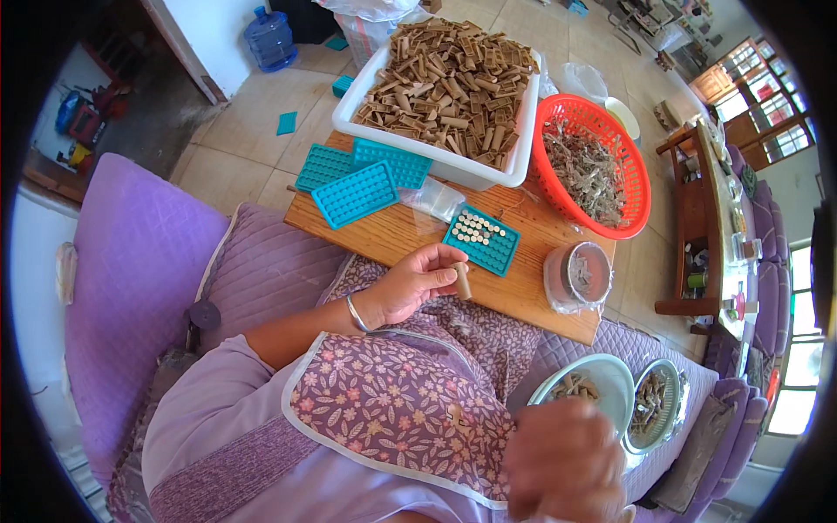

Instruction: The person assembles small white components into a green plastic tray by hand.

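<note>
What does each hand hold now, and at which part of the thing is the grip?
The left hand pinches a short brown tube by its upper end; the lower end hangs free. The right hand is blurred, so whether it holds anything cannot be told.

Clear plastic bag (433, 197), small and crumpled, lies flat on the wooden board between the teal trays. Clear plastic wrap (558, 283) surrounds a round tin at the board's right end. Large translucent plastic bag (370, 13) stands on the tiled floor beyond the white tub. Another crumpled clear bag (582, 80) lies behind the red basket. No labels, signs or screens discernible.
</note>
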The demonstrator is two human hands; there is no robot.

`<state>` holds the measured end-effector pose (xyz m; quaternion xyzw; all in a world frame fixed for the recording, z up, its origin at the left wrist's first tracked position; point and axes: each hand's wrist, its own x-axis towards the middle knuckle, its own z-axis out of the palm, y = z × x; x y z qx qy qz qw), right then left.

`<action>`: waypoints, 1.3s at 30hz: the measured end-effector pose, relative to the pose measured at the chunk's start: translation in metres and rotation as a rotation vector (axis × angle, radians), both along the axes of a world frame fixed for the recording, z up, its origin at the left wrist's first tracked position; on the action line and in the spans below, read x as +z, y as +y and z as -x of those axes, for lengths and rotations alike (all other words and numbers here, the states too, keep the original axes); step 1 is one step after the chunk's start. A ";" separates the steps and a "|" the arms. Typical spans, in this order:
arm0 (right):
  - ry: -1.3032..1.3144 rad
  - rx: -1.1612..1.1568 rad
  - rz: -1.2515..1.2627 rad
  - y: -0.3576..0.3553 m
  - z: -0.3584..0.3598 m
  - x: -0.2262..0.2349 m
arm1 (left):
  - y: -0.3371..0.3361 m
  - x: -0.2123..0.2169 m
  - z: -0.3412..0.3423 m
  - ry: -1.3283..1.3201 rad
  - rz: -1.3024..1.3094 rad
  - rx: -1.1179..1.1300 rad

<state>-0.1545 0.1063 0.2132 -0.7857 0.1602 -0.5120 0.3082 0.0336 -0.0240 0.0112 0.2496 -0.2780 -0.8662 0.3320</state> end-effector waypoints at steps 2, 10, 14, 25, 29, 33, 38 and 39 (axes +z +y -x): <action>0.178 -0.547 -0.052 -0.029 -0.017 -0.022 | 0.002 0.003 0.006 0.060 0.068 -0.009; 0.390 -0.758 -0.836 -0.018 0.003 -0.148 | 0.012 0.001 0.024 -0.153 0.726 -0.161; 0.645 -0.846 -0.877 0.028 0.071 -0.123 | -0.016 0.037 0.012 -0.487 0.935 -0.052; 1.059 -1.331 -0.761 0.068 0.094 -0.098 | -0.277 0.027 -0.047 -1.390 1.809 0.143; 0.934 -1.031 -0.767 0.019 0.064 -0.101 | -0.282 0.029 -0.032 -1.418 1.741 0.037; 0.934 -0.863 -0.712 -0.024 0.038 -0.103 | -0.288 0.023 -0.033 -1.471 1.803 0.030; 0.696 -0.959 -0.446 -0.073 0.048 -0.111 | -0.254 0.072 -0.049 -1.395 1.626 0.293; 0.655 -1.024 -0.404 -0.087 0.059 -0.106 | -0.239 0.081 -0.054 -1.371 1.591 0.313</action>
